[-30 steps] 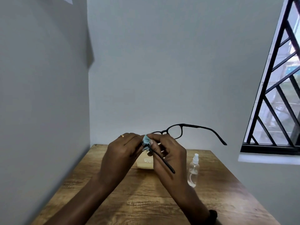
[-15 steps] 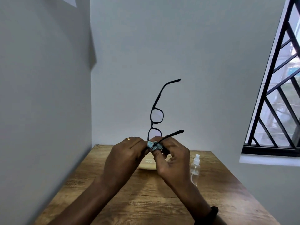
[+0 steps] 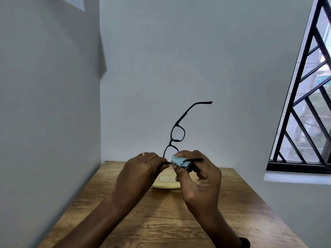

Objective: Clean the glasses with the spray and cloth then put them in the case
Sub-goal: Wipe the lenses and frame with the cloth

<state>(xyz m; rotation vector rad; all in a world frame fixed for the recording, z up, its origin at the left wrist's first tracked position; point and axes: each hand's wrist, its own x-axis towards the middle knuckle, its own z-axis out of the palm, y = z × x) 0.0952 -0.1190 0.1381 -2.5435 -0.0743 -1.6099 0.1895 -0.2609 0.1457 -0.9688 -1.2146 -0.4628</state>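
Observation:
Black-framed glasses (image 3: 177, 133) stand on end above the table, one lens over the other, the upper temple pointing up and right. My left hand (image 3: 138, 174) pinches the frame at its lower end. My right hand (image 3: 200, 178) holds a crumpled light-blue cloth (image 3: 179, 161) wrapped around the lower temple, whose tip sticks out to the right. The cream glasses case (image 3: 167, 183) lies on the table behind my hands, partly hidden. The spray bottle is hidden behind my right hand.
The wooden table (image 3: 161, 221) fills the lower view, set into a corner with a grey wall on the left and a white wall behind. A barred window (image 3: 304, 113) is on the right.
The glasses turned from lying level to standing on end. My right hand slid the cloth rightwards along the lower temple and now covers the spray bottle.

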